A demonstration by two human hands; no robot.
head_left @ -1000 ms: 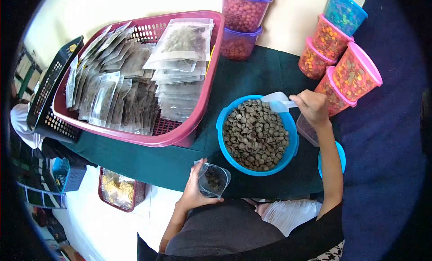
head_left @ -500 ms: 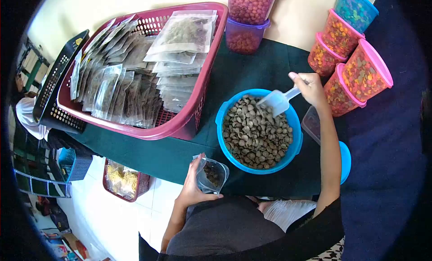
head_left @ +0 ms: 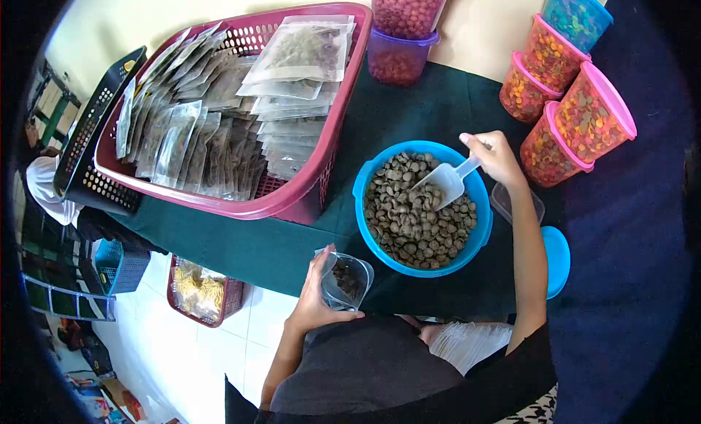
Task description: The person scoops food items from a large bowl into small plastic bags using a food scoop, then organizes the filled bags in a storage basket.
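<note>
The right hand [head_left: 498, 157] pinches the handle of the clear scoop [head_left: 443, 183], whose mouth has dropped from above the far rim a second ago into the brown pellets [head_left: 416, 219] of the blue bowl [head_left: 478, 238], so a fresh scoopful appears to be starting. The left hand [head_left: 315, 298] stays wrapped around the open plastic pouch [head_left: 347, 280], partly filled, at the table's near edge, just beside the bowl.
</note>
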